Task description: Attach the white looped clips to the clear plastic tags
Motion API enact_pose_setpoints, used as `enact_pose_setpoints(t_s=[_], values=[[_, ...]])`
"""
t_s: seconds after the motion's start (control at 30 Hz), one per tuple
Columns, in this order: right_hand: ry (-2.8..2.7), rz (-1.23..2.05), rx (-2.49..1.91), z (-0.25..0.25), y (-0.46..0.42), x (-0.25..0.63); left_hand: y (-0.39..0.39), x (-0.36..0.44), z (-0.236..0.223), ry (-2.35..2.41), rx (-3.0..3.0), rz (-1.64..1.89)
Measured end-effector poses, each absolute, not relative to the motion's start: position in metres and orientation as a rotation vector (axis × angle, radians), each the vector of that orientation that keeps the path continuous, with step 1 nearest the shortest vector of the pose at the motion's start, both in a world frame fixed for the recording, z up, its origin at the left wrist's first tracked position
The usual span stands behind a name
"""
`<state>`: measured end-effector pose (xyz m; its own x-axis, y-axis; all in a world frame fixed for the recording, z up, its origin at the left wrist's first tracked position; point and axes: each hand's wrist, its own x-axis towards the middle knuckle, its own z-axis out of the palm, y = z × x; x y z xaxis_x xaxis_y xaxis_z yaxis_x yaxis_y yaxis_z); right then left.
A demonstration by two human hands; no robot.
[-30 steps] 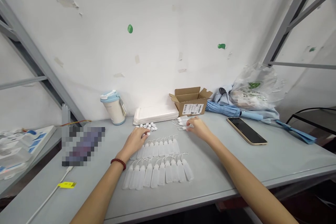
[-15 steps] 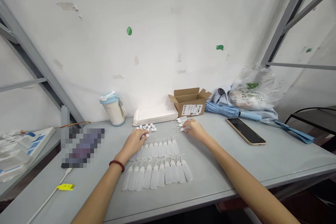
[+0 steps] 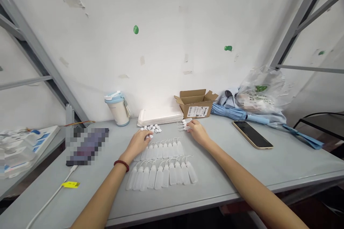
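Note:
My left hand (image 3: 138, 142), wearing a dark red bead bracelet, has its fingers curled at the front of a pile of small white caps (image 3: 155, 128). One white cap (image 3: 151, 136) shows at its fingertips, which look closed on it. Beyond the bottle rows, my right hand (image 3: 198, 131) has its fingers closed around a small translucent squeeze bottle (image 3: 188, 121), partly hidden by the fingers. Other white-tipped bottles lie beside it. Nearer me, several translucent bottles with thin curved strands at their necks lie in a back row (image 3: 164, 151) and a front row (image 3: 159, 178).
Behind the caps lies a stack of white flat sheets (image 3: 159, 116), beside an open cardboard box (image 3: 197, 105). A blue-lidded cup (image 3: 117, 109) stands left. To the right are a phone (image 3: 252, 135), a folded blue umbrella (image 3: 229, 111) and a plastic bag (image 3: 262, 91).
The camera view has shifted slightly. Both hands stay at nearly the same places, the left by the caps and the right at the far bottles. The bottle rows look unchanged.

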<state>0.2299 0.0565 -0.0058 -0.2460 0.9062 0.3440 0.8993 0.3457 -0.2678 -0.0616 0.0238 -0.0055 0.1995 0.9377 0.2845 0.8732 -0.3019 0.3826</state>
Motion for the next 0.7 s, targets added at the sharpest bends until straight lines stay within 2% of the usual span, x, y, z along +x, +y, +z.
enact_pose_setpoints(t_s=[0.2,0.43,0.7], values=[[-2.116,0.071,-1.525,0.005,0.045,0.226,0.021,-0.056,0.001,1.787,2.293,0.824],[-2.383,0.386,-1.219,0.024,0.009,0.206,0.011,-0.046,0.011,1.703,2.334,0.991],[-2.432,0.543,-1.333,0.02,0.013,0.208,0.011,-0.046,0.008,1.668,2.354,1.023]])
